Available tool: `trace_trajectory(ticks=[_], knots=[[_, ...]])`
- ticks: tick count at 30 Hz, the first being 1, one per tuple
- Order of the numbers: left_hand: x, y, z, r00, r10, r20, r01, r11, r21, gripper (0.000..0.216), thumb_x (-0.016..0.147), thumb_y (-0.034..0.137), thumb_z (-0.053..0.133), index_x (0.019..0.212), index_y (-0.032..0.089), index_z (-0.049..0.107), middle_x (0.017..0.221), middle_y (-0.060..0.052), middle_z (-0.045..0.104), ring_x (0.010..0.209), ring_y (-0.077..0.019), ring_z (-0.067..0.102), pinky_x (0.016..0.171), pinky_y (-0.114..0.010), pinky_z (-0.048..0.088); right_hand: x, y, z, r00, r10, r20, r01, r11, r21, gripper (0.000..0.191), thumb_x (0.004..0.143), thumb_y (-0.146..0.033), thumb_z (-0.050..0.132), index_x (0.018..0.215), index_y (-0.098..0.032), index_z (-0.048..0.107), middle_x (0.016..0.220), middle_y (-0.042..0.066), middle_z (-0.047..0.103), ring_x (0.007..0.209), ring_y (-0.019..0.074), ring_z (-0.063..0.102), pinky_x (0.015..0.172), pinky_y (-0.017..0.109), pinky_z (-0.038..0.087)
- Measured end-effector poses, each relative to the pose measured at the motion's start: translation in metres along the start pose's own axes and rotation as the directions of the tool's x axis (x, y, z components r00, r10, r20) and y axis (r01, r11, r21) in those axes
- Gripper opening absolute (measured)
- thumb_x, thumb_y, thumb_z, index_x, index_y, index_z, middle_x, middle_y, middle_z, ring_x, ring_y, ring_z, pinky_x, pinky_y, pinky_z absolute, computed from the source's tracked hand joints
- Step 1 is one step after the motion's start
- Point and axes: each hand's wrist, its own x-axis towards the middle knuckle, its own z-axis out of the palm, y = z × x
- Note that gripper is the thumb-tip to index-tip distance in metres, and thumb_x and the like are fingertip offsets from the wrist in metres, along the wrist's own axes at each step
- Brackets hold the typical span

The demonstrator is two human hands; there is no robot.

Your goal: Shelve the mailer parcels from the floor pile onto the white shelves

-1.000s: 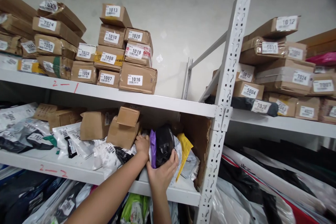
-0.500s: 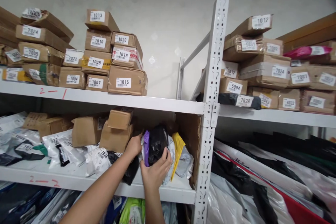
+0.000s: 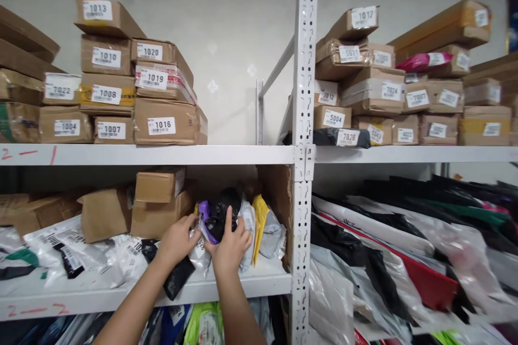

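My right hand point(image 3: 230, 245) is closed round a black plastic parcel point(image 3: 223, 210) standing among soft mail bags on the middle shelf point(image 3: 251, 284). A purple bag point(image 3: 205, 216) lies against the black parcel's left side. My left hand point(image 3: 178, 238) rests just left of them, fingers curled on a white bag point(image 3: 199, 250) below a brown box point(image 3: 156, 216). A yellow bag point(image 3: 259, 218) and a grey bag point(image 3: 272, 234) stand to the right of the black parcel.
Numbered cardboard boxes are stacked on the upper shelf point(image 3: 226, 154), such as 1016 point(image 3: 162, 125) and 5004 point(image 3: 334, 117). A perforated white upright point(image 3: 302, 118) divides two bays. The right bay holds piled black, white and red bags point(image 3: 404, 259). More bags lie below the middle shelf.
The view has swung to the right, so the shelves sit further left in frame. Both hands stay at the black parcel, which now sits lower and deeper among the bags.
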Motion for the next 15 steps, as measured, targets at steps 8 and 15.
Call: trace_trajectory(ticks=[8,15], knots=[[-0.007,0.068,-0.015,0.865,0.270,-0.422,-0.211,0.960,0.181,0.043,0.089,0.040,0.043,0.123,0.020,0.060,0.133,-0.015,0.052,0.129,-0.0324,0.039,0.111,-0.049,0.030,-0.011,0.027,-0.015,0.964,-0.239,0.119,0.225,0.967,0.119,0.097,0.052,-0.028,0.084,0.140,-0.020,0.045,0.138,0.021,0.050,0.112,0.0407,0.055,0.096,0.065,0.042],[0.099,0.095,-0.021,0.902,0.051,0.428,-0.109,0.988,0.111,0.059,0.080,0.043,0.054,0.134,0.020,0.054,0.143,-0.011,0.050,0.131,-0.0276,0.046,0.111,-0.036,0.033,-0.013,0.076,-0.039,0.941,-0.250,-0.229,0.308,0.912,0.270,0.039,0.083,-0.020,0.057,0.122,-0.019,0.052,0.126,0.016,0.052,0.116,0.0284,0.051,0.088,0.048,0.053]])
